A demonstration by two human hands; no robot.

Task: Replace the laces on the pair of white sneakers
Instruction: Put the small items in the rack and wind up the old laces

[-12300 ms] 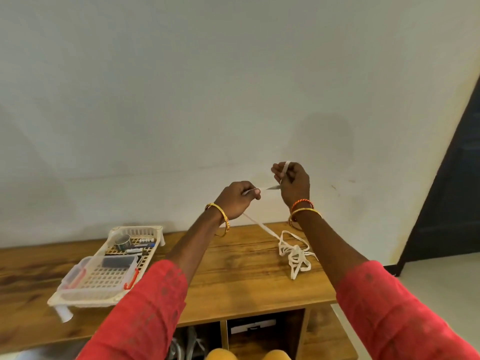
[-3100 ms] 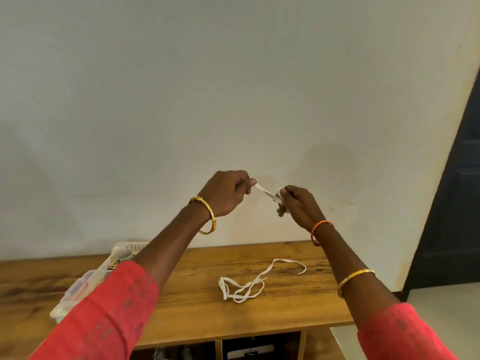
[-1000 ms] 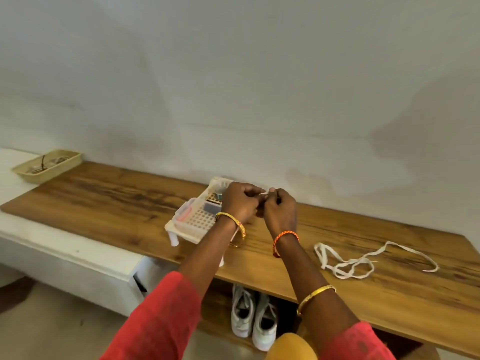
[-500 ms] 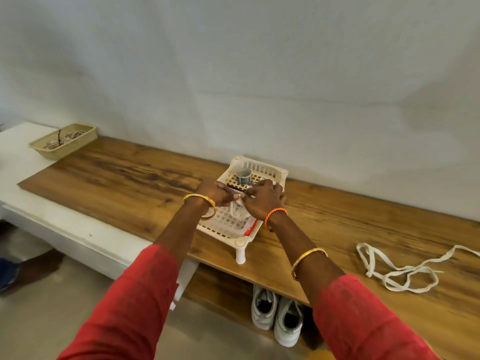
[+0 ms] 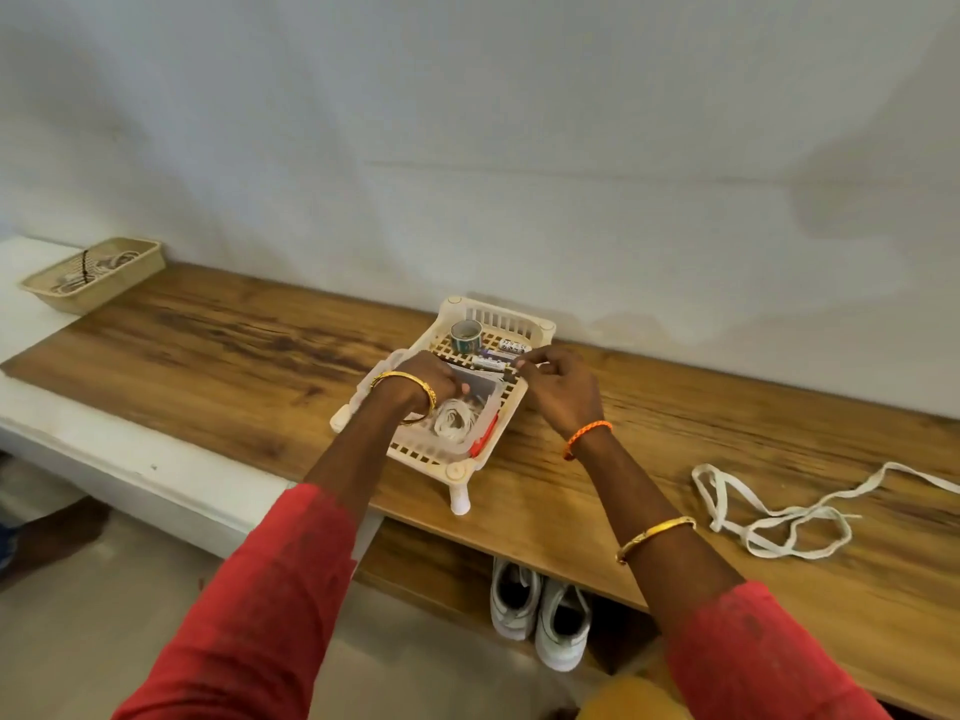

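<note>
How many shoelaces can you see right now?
2: one loose lace lies on the wooden bench top at right; one coiled lace sits in the white basket. Others may be hidden.

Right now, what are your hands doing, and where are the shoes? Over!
Both hands over the white basket. Left hand at a coiled lace in its clear box; right hand curled, grip unclear. Loose lace on the bench. Sneakers underneath, nothing blocking.

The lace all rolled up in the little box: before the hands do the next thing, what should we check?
1. Coiled lace inside the clear box: ok.
2. Left hand free of the coil: cannot tell.
3. Right hand empty: cannot tell, fingertips pinched.
4. Loose lace flat on the bench: ok.
5. White sneakers within reach under the bench: ok.
</note>
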